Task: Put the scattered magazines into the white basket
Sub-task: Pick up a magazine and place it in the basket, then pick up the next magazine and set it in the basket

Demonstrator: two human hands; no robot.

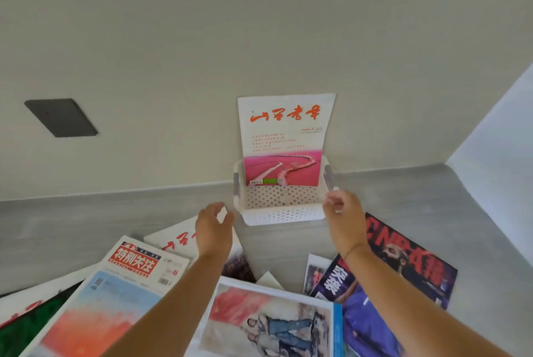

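My left hand (215, 227) and right hand (344, 212) hover empty, fingers loosely curled, flanking the front corners of the white basket (284, 215) just ahead. One pink-and-white magazine (284, 131) stands upright inside it. The scattered magazines lie flat at mixed angles behind my hands. The NBA magazine (409, 255) is just beside the right, so I'd reach back with that hand.

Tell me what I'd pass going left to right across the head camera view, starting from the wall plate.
Dark wall plate → red-banner magazine → left hand → white basket holding an upright magazine → right hand → black NBA magazine.
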